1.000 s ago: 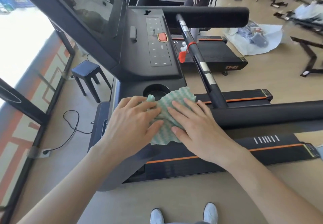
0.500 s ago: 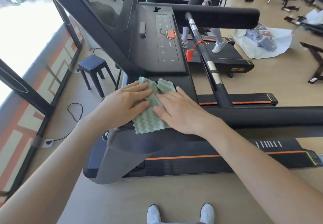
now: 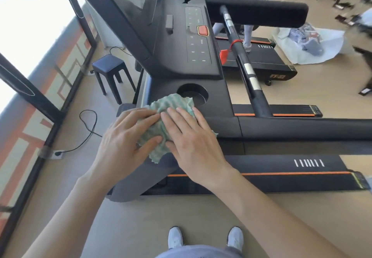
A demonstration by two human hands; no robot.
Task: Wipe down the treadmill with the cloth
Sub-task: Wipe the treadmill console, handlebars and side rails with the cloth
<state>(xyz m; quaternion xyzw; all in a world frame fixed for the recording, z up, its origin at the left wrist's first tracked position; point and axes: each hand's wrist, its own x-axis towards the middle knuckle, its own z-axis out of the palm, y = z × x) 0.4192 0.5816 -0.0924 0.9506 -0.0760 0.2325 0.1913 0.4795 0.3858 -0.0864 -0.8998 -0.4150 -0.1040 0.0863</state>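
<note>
A green-and-white wavy cloth [image 3: 173, 105] lies on the black treadmill console tray [image 3: 217, 96], its far edge overlapping the round cup holder [image 3: 196, 91]. My left hand [image 3: 124, 141] presses flat on the cloth's left part with straight fingers. My right hand [image 3: 193, 143] presses flat on its right part, fingertips close to the left hand's. The button panel [image 3: 198, 36] with an orange-red stop button [image 3: 203, 30] slopes up behind the tray. Most of the cloth is hidden under both hands.
A padded handrail [image 3: 302, 128] runs right from the tray; a thinner bar with a red clip [image 3: 239, 42] crosses behind. A dark stool [image 3: 108, 64] and a floor cable [image 3: 88, 123] are at left. Another person's legs stand on a second treadmill [image 3: 261, 56] behind.
Both hands slid the cloth across the tray: up and left over the cup holder half a second ago, then back toward me, uncovering most of the cup holder.
</note>
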